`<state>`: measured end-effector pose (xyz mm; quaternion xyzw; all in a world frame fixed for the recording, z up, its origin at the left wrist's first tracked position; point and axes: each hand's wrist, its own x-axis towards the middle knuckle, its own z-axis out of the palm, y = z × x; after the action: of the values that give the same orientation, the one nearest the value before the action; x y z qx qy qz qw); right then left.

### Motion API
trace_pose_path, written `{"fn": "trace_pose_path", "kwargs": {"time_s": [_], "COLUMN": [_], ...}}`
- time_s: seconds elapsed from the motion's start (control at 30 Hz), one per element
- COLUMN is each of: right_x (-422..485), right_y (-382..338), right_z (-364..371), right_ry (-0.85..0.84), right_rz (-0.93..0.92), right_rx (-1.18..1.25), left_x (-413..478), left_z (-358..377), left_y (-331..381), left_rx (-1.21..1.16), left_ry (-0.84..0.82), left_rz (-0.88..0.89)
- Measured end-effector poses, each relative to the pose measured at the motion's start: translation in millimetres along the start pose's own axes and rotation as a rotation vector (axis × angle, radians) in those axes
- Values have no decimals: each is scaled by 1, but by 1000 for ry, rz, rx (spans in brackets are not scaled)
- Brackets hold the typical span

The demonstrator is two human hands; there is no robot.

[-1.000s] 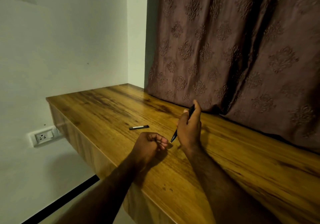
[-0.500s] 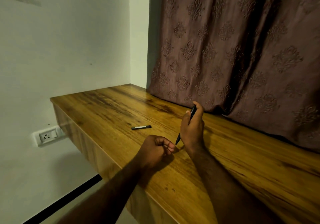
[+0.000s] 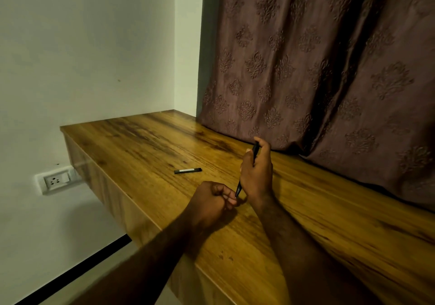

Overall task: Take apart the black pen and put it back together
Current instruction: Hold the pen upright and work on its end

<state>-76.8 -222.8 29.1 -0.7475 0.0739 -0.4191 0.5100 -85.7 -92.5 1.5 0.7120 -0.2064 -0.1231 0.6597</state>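
Note:
My right hand (image 3: 255, 175) grips the black pen (image 3: 255, 151) by its barrel and holds it steeply tilted above the wooden desk (image 3: 146, 144). The pen's top end sticks out above my thumb, and its pointed tip aims down and left. My left hand (image 3: 209, 201) lies curled on the desk just left of the right hand, and its fingertips pinch the pen's tip. Whether anything small sits inside that fist is hidden. A separate black pen piece (image 3: 187, 170) with a pale band lies flat on the desk, beyond my left hand.
A brown patterned curtain (image 3: 317, 73) hangs along the desk's far edge, right behind my right hand. The desk's front edge runs diagonally under my left forearm. A white wall socket (image 3: 56, 181) sits on the wall below the desk's left end.
My left hand has slid right and forward until its fingers meet the pen's tip. My right hand has kept its grip and lowered the tip toward the left hand.

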Motion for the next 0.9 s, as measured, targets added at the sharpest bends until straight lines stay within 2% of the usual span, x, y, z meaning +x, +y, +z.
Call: {"fn": "trace_pose_path", "kwargs": {"time_s": [0.27, 0.5, 0.63, 0.9], "right_x": [-6, -6, -7, -9], "right_y": [-3, -5, -4, -7], "right_z": [4, 1, 1, 1], "right_ry": [-26, -18, -10, -19], "right_rz": [-22, 3, -22, -23], "right_rx": [-63, -73, -95, -128], "left_x": [10, 8, 3, -1], "left_z": [-3, -2, -3, -1], "left_y": [-16, -14, -7, -2], "left_rx": [-355, -261, -131, -110], "left_ry": [-150, -80, -39, -8], "left_rz": [-73, -35, 17, 3]}}
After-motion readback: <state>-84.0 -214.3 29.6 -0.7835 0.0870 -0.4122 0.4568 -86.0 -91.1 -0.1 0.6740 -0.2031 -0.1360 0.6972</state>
